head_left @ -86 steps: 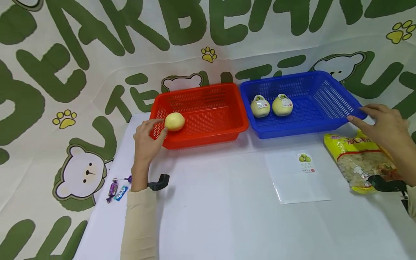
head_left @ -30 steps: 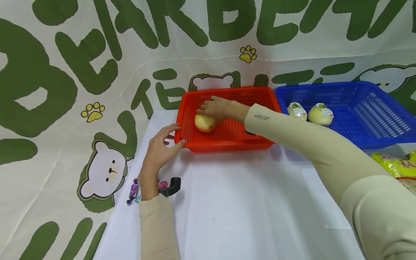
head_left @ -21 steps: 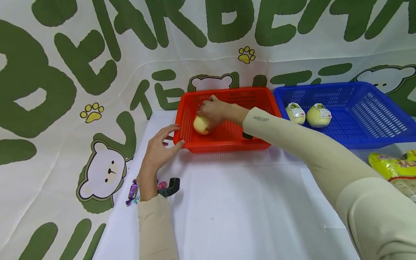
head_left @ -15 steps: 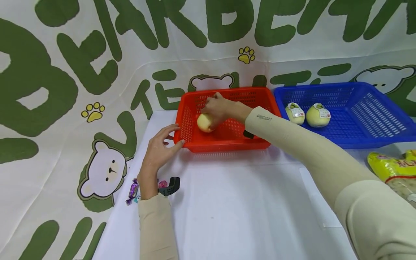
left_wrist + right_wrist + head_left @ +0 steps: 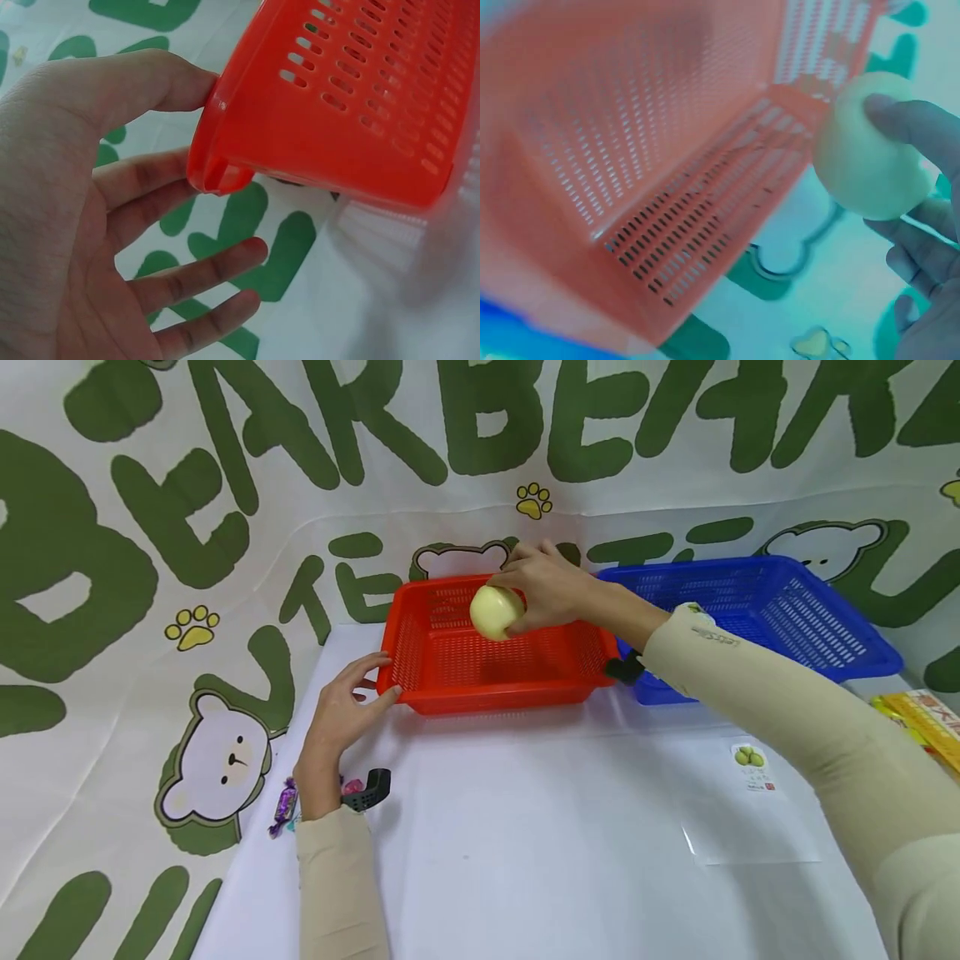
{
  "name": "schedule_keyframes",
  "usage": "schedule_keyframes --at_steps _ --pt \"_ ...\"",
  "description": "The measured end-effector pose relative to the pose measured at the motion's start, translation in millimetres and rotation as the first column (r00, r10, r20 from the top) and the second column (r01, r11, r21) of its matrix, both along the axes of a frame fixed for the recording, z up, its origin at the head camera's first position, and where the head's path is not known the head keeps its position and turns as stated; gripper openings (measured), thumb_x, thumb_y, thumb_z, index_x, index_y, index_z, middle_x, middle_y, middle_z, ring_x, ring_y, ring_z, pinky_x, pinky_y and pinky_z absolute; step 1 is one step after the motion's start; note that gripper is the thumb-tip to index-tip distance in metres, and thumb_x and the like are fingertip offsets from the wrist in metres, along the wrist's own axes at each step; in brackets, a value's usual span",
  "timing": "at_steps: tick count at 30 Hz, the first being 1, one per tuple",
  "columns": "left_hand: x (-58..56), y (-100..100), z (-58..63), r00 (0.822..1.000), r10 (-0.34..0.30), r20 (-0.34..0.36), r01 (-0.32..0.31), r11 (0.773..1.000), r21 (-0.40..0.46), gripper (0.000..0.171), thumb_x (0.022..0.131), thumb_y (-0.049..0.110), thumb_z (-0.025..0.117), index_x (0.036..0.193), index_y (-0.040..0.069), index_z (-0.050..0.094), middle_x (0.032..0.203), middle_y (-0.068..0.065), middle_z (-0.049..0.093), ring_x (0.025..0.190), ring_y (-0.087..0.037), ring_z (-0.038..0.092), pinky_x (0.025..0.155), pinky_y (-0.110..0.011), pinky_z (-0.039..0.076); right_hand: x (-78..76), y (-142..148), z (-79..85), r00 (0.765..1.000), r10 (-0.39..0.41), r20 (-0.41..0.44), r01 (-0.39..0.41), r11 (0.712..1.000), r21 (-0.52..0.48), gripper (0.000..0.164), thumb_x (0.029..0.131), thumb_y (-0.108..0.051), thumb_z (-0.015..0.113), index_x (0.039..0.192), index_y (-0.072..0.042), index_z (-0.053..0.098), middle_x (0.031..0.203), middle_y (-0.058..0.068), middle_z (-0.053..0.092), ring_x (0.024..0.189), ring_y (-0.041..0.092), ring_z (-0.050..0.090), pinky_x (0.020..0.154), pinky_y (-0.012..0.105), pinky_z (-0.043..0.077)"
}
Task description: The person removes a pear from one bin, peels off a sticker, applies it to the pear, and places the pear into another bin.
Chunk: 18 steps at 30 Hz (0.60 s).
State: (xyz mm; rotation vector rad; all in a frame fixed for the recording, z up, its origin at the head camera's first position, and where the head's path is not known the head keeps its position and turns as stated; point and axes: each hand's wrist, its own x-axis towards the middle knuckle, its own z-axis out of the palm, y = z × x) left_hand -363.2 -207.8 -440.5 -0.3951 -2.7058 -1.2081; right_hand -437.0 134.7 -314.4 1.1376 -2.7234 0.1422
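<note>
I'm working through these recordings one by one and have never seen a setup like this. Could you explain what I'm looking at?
There is no machine here, only a person's bare hands. The wide picture comes from a camera worn on the head, looking forward and down; the two closer ones come from cameras on each wrist.

The left hand pinches the rim of a red basket at its near left corner. The right hand holds a pale yellow, round fruit above that basket.

On the white table there is also a blue basket, partly hidden by the right arm, a purple-wrapped candy near the left wrist, a clear sheet or bag with a fruit label, and a yellow packet at the right edge.
</note>
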Motion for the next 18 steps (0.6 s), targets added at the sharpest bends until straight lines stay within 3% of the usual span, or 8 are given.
schedule_keyframes --at_steps 3,8,13,18 --pt "-0.2 1.3 -1.3 1.0 -0.003 -0.002 0.003 1.0 -0.003 0.056 0.094 0.044 0.064 0.145 0.024 0.054 0.152 0.001 0.046 0.113 -0.032 0.057 0.09 -0.052 0.051 32.6 21.1 9.3 0.999 -0.011 -0.039 0.008 0.999 -0.054 0.072 0.069 -0.044 0.088 0.129 -0.01 0.068 0.117 0.007 0.07 0.117 0.027 0.045 0.09 0.05 0.031" --pt "-0.8 -1.5 -4.7 1.0 -0.003 0.005 0.003 1.0 0.009 0.056 0.094 0.044 0.065 0.144 0.023 0.054 0.15 0.001 0.047 0.112 -0.032 0.057 0.091 -0.052 0.051 80.5 51.4 4.7 0.995 -0.014 -0.098 -0.001 0.988 -0.153 0.074 0.065 -0.043 0.092 0.127 -0.008 0.069 0.116 0.008 0.071 0.114 0.026 0.046 0.086 0.049 0.032" --pt "0.0 -0.8 -4.2 1.0 0.002 0.0 -0.002 1.0 0.008 0.056 0.094 0.044 0.065 0.144 0.023 0.054 0.15 0.001 0.047 0.113 -0.032 0.057 0.091 -0.052 0.051 131.2 76.2 -13.9 0.987 -0.044 -0.152 0.007 0.971 -0.24 0.075 0.062 -0.039 0.095 0.123 -0.006 0.07 0.113 0.01 0.072 0.11 0.027 0.048 0.082 0.049 0.033" --pt "0.5 3.2 -0.6 1.0 -0.003 -0.007 0.003 1.0 0.004 0.056 0.094 0.043 0.065 0.145 0.022 0.054 0.151 0.001 0.046 0.113 -0.032 0.057 0.092 -0.052 0.051 183.3 87.4 -47.9 0.984 -0.091 -0.151 0.045 0.958 -0.284 0.079 0.056 -0.037 0.098 0.123 -0.004 0.07 0.114 0.01 0.072 0.108 0.027 0.049 0.082 0.049 0.035"
